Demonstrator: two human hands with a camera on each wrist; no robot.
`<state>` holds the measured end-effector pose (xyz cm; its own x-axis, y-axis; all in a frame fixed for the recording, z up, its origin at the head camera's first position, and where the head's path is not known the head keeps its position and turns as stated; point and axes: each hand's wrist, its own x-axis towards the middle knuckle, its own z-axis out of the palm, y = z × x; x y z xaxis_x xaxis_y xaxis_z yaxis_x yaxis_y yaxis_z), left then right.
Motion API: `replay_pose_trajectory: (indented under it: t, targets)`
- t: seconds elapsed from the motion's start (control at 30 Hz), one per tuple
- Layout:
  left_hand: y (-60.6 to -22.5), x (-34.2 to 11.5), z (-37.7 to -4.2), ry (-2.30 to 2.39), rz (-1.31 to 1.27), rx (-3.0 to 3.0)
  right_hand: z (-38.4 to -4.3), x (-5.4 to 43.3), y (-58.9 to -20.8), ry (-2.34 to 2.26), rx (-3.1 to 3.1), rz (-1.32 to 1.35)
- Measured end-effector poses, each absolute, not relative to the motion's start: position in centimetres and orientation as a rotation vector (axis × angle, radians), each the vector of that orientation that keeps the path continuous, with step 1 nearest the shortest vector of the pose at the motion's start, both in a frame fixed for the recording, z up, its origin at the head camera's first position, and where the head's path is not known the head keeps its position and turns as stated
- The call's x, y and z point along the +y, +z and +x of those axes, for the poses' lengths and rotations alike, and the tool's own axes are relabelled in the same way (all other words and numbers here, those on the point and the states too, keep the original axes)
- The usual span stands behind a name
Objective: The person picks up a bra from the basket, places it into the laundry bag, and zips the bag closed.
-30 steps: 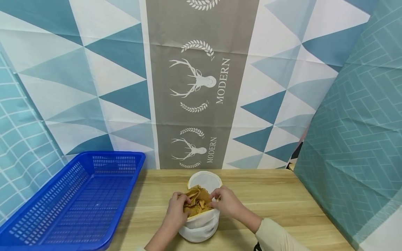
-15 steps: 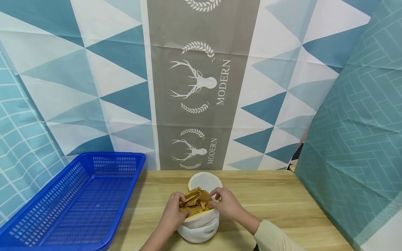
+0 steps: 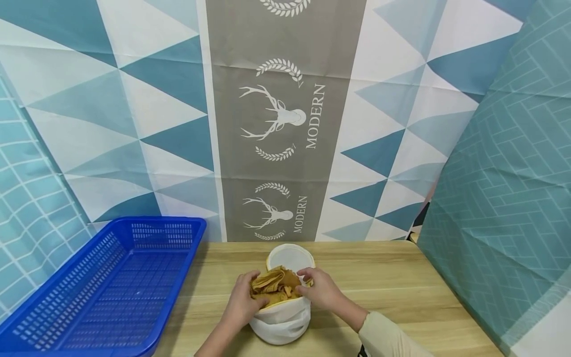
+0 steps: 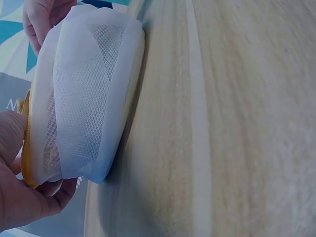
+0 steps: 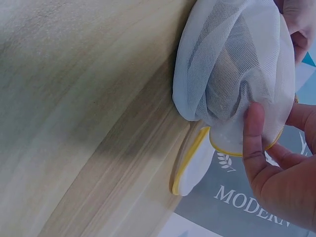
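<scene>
A white mesh laundry bag (image 3: 281, 325) with yellow edging stands on the table, its round lid (image 3: 292, 255) folded back behind it. Mustard-coloured cloth (image 3: 276, 287), crumpled and folded, fills the mouth. On the left, my left hand (image 3: 243, 300) grips the bag's rim, thumb over the edge beside the cloth. My right hand (image 3: 323, 290) pinches the rim on the far right side. In the right wrist view, one finger (image 5: 254, 123) lies against the mesh while others sit behind the yellow edge. The left wrist view has the bag's side wall (image 4: 81, 94) bulging above the tabletop.
A large blue plastic basket (image 3: 196, 248) stands to the left of the bag. Behind the wooden table (image 3: 379, 277) hangs a patterned cloth backdrop (image 3: 276, 99), and a green sheet (image 3: 504, 213) slopes down along the right side.
My left hand has shifted slightly left along with the cloth and the bag's left rim, so the mouth looks wider. My right hand stays nearly in place on the rim.
</scene>
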<state>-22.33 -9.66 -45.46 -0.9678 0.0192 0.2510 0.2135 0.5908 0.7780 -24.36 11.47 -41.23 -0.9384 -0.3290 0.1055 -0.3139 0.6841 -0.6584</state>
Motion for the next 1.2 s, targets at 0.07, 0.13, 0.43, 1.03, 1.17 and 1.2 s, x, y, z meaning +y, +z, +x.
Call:
replay_pose_trajectory:
  t: [0.07, 0.13, 0.43, 1.03, 1.17, 1.2]
  targets:
    - [-45.35, -9.70, -22.29, -1.312, -0.199, -2.614, -24.45, 11.45, -41.32, -1.105, 2.859, -0.553]
    - [-45.26, -9.71, -22.23, -1.322, -0.196, -2.615, -24.51, 11.42, -41.40, -1.107, 2.851, -0.554]
    - [-45.04, -9.70, -22.12, -1.365, -0.216, -2.575, -24.66, 11.44, -41.45, -1.112, 2.839, -0.661]
    - [-45.42, -9.62, -22.40, -1.392, -0.166, -2.607, -24.98, 11.36, -41.78, -1.009, 2.821, -0.803]
    - [-45.21, -9.67, -22.55, -1.413, -0.167, -2.609, -25.07, 11.42, -41.90, -1.031, 2.821, -0.816]
    - [-45.17, -9.69, -22.60, -1.421, -0.166, -2.613, -25.10, 11.43, -41.92, -1.029, 2.823, -0.820]
